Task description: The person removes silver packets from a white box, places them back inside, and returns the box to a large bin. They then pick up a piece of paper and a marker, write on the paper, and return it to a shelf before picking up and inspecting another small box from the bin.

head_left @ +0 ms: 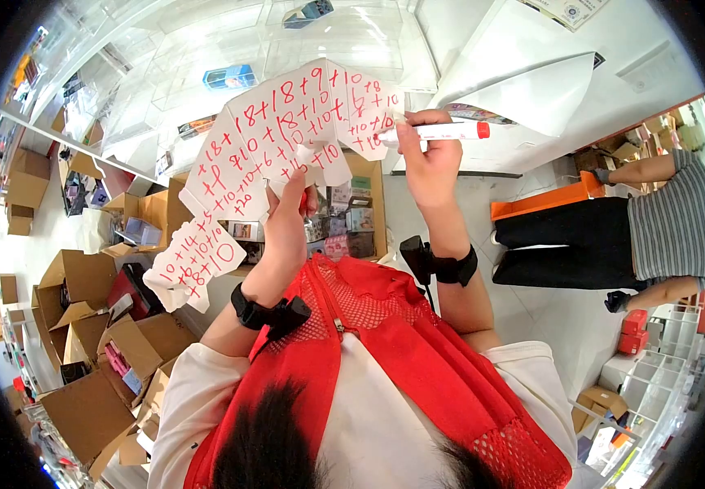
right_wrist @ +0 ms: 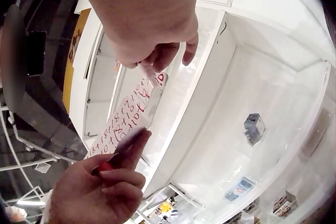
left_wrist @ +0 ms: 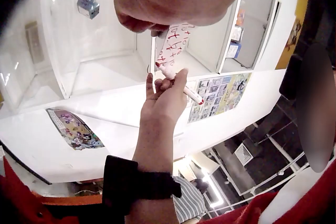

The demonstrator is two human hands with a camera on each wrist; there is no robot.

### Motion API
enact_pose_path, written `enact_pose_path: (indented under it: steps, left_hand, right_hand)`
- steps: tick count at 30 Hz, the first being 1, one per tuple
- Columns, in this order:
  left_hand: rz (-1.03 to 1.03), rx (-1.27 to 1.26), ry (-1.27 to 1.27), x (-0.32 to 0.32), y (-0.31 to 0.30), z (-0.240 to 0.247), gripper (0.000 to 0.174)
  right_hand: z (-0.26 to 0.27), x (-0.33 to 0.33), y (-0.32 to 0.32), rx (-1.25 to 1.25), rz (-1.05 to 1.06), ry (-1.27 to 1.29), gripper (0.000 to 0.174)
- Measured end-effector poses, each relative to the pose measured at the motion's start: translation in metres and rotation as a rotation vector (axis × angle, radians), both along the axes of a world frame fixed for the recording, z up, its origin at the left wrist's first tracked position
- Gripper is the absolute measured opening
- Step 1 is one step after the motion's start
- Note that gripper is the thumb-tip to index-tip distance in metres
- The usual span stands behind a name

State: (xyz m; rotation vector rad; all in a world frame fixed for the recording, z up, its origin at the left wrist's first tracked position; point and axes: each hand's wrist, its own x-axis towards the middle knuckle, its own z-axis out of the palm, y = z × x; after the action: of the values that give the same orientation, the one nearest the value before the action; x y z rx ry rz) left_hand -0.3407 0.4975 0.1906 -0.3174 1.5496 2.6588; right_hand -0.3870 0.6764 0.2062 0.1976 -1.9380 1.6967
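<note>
In the head view, an irregular, creased white card covered with red handwritten sums is held up before the chest. My left hand grips its lower edge, thumb on the written face. A small red thing shows among the left fingers, mostly hidden. My right hand pinches a white marker with a red end, its tip at the card's right side among the last numbers. From the left wrist, the marker's red writing tip shows right at the card's edge.
A transparent display case stands ahead, with a small blue box inside. Open cardboard boxes crowd the left floor. Below the hands is a carton of packaged goods. At right, a person in a striped shirt stands by an orange object.
</note>
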Motion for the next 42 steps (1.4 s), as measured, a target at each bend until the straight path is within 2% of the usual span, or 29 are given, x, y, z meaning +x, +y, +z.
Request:
enact_pose_path:
  steps: [9, 12, 14, 16, 20, 29, 32, 37, 42]
  left_hand:
    - [0.004, 0.005, 0.016, 0.000, 0.001, -0.001, 0.011]
    - [0.005, -0.004, 0.017, -0.001, 0.001, -0.003, 0.010]
    - [-0.002, -0.036, 0.008, -0.001, 0.003, -0.001, 0.011]
    - [-0.023, -0.093, -0.005, -0.002, 0.007, 0.005, 0.022]
    - [-0.027, -0.062, -0.143, -0.013, 0.013, -0.002, 0.019]
    - [-0.087, -0.126, -0.252, -0.118, 0.021, -0.054, 0.018]
    - [-0.090, -0.281, -0.221, -0.159, 0.036, -0.059, 0.020]
    - [-0.078, -0.457, -0.210, -0.239, 0.061, -0.094, 0.020]
    - [-0.004, -0.483, -0.303, -0.292, 0.083, -0.110, 0.017]
  right_hand:
    - [-0.007, -0.001, 0.005, 0.043, -0.042, -0.030, 0.014]
    - [-0.011, 0.001, 0.006, -0.176, -0.029, 0.104, 0.013]
    - [-0.011, 0.003, 0.010, -0.167, -0.044, 0.110, 0.012]
    - [-0.011, 0.006, 0.014, -0.183, -0.059, 0.101, 0.012]
    - [-0.018, 0.017, 0.028, -0.248, -0.082, 0.061, 0.012]
    - [-0.051, 0.032, 0.092, -0.275, -0.319, -0.100, 0.008]
    - [-0.051, 0.030, 0.117, -0.284, -0.393, -0.168, 0.008]
    - [-0.064, 0.018, 0.163, -0.261, -0.419, -0.245, 0.007]
    - [-0.074, -0.004, 0.209, -0.263, -0.425, -0.274, 0.009]
